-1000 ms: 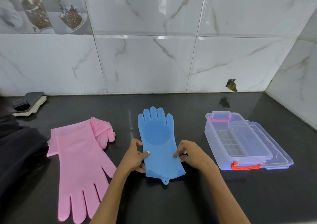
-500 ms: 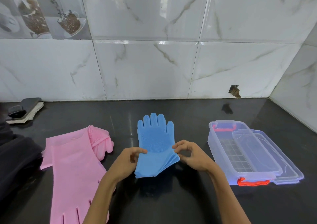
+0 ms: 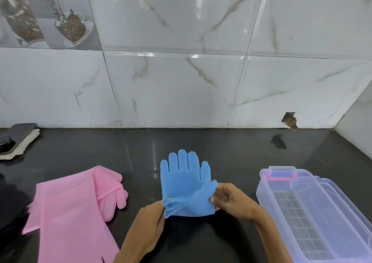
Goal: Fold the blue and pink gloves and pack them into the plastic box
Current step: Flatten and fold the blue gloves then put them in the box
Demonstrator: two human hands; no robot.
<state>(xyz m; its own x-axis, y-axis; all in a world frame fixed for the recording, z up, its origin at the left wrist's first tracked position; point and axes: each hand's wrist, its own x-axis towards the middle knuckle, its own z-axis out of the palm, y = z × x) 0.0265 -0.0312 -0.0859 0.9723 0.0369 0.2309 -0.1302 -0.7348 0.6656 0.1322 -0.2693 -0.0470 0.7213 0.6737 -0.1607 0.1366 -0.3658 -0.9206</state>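
Observation:
The blue gloves (image 3: 184, 179) lie stacked in the middle of the black counter, fingers pointing at the wall. Their cuff end is lifted and bent over toward the fingers. My left hand (image 3: 150, 225) pinches the cuff's left corner and my right hand (image 3: 229, 199) pinches the right corner. Two pink gloves (image 3: 72, 208) lie flat at the left, one across the other. The clear plastic box (image 3: 267, 200) with red latches stands open at the right, its lid resting in and beside it.
A dark cloth (image 3: 8, 208) lies at the far left edge. A dark pad on a pale sponge (image 3: 19, 140) sits at the back left by the tiled wall. Bare counter stretches behind the gloves up to the wall.
Both hands have lifted the blue cuff off the counter and carried it forward over the palm area. The view has tilted up and closer.

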